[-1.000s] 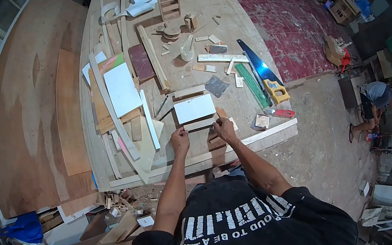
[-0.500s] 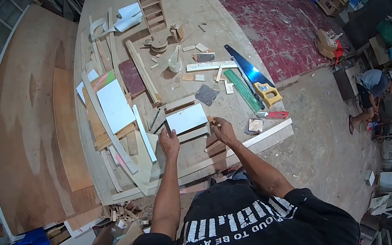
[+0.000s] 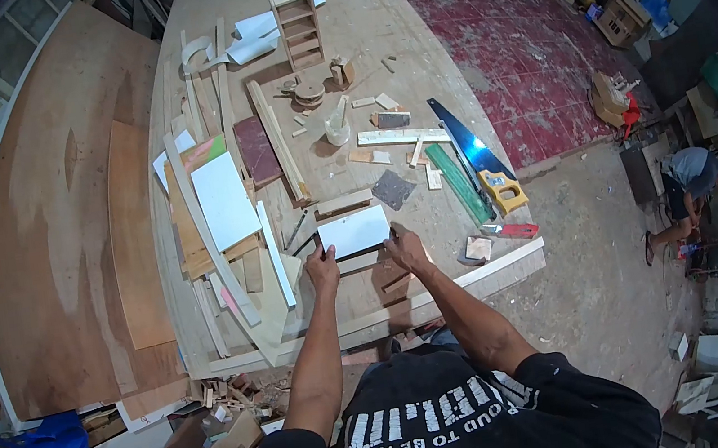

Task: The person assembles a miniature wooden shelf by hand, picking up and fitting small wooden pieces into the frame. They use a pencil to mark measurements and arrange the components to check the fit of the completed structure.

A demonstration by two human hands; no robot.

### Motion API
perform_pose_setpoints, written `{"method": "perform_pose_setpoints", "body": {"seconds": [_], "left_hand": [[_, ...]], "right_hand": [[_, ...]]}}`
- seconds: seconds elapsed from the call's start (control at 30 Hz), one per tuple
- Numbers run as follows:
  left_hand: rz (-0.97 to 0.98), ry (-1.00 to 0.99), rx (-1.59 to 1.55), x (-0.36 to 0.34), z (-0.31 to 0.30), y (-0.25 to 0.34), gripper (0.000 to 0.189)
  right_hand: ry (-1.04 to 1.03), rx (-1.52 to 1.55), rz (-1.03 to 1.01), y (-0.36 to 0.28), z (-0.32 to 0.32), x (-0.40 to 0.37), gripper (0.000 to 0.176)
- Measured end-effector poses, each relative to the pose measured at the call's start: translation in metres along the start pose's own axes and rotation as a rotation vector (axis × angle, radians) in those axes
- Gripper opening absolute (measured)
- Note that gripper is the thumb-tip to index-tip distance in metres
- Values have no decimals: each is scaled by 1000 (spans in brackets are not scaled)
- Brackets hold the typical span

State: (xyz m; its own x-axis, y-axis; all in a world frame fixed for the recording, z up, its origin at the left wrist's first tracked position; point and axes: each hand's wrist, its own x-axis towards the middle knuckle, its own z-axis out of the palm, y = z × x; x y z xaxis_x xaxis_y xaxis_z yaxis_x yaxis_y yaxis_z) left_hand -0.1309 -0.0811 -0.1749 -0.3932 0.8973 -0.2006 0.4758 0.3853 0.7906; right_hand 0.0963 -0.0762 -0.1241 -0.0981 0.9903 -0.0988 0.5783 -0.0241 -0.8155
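Observation:
A small white rectangular panel lies in front of me, between two wooden strips, one wooden strip behind it and a paler wooden strip on the near side. My left hand grips the panel's left near corner, thumb at the edge. At the right end, my right hand has its fingers closed on the panel's near corner. Its fingertips are partly hidden. A black pen-like stick lies left of the panel, and a dark square sheet beyond its right corner.
On the worktable are a handsaw, a green strip, a red-handled cutter, a plastic cup and a small wooden rack. Boards are stacked at left. Another person crouches at far right.
My right hand has moved onto the panel's right corner; the small brown piece seen at its fingers no longer shows. My left thumb has come onto the panel. The whole view has shifted slightly.

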Motion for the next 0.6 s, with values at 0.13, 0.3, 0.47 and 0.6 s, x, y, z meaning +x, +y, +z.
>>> {"method": "perform_pose_setpoints", "body": {"seconds": [0.13,0.3,0.47,0.6], "left_hand": [[17,71,14,-2,3,6,36],[-42,-51,-375,-21,-35,59,42],[128,-258,-786,-48,-70,84,61],[279,-343,-510,-57,-89,93,65]], "right_hand": [[26,153,50,-4,0,-1,43],[44,423,163,-24,-18,-8,44],[48,719,214,-44,-54,-33,52],[-81,662,138,-43,-87,-45,49]]}}
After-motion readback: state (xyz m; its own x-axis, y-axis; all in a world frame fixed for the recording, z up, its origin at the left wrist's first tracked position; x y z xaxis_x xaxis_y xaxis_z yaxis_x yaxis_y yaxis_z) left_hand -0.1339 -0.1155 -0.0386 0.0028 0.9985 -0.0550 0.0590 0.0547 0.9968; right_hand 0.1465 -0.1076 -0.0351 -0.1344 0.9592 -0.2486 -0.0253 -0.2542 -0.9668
